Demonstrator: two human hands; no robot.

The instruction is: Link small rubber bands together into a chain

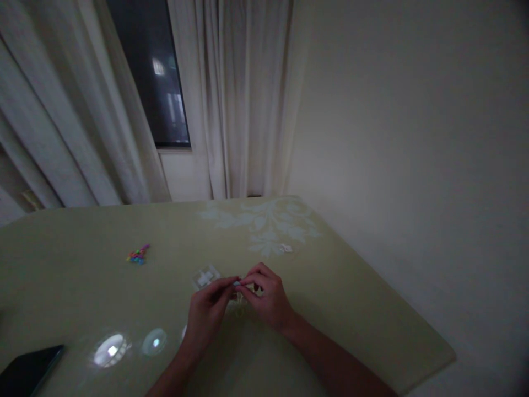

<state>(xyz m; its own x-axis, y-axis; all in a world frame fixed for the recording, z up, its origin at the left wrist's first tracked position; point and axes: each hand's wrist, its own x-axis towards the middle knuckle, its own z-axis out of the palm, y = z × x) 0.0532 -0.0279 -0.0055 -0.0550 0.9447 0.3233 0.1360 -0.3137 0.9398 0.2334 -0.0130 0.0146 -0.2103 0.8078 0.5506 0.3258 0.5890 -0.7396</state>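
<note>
Table (82,298): left hand (209,309) and right hand (268,298) pinch an unreadably small piece (237,283).

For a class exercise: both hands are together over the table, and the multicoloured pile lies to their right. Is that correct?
The side is wrong: the head view shows the multicoloured pile to the left of the left hand and right hand, together over the table.

- Left hand (207,310) and right hand (269,296): fingertips close together, pinching one small pale piece (237,283).
- Clear squarish item (206,275), partly white: just beyond the left hand.
- Small multicoloured pieces (138,256): one cluster, farther left.
- Small white item (286,248): beyond the right hand.
- Dark flat object (28,372): lower left, on greenish table (99,298).
</note>
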